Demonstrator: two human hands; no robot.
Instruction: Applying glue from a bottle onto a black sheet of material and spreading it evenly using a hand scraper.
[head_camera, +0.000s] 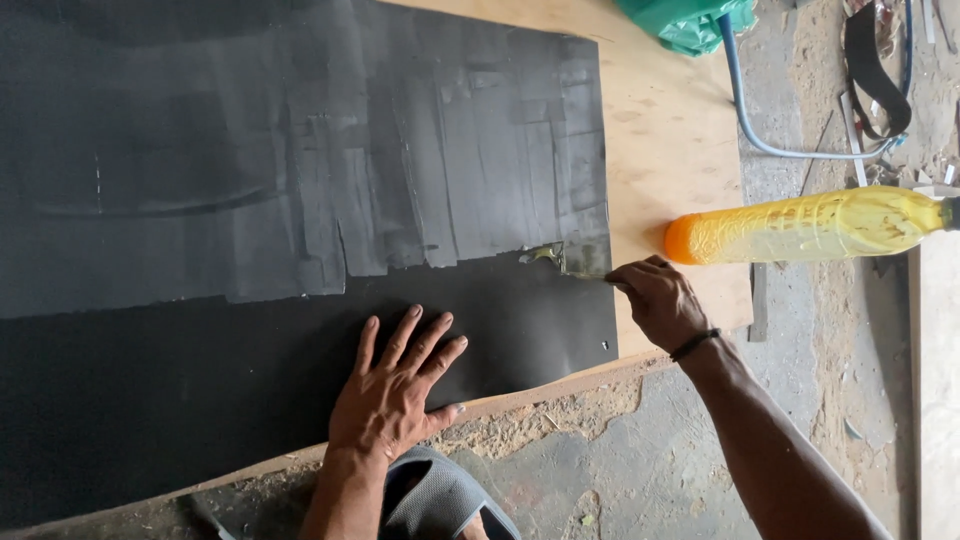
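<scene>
Right now you are pressing your left hand (392, 392) flat, fingers spread wide, on the black sheet (300, 200) so it is not sliding on the plywood board (670, 130). Your right hand (660, 300) is pinching shut on a thin spreader (565, 258), wiping sticky stuff near the sheet's right edge. Bare wood is showing just past that edge. An orange bottle (810, 225) is lying beside your right hand, hanging off the board, so room there is tight.

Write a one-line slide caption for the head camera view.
Left hand pressed flat on a black sheet over plywood, right hand spreading glue with a small scraper beside a yellow bottle.
</scene>
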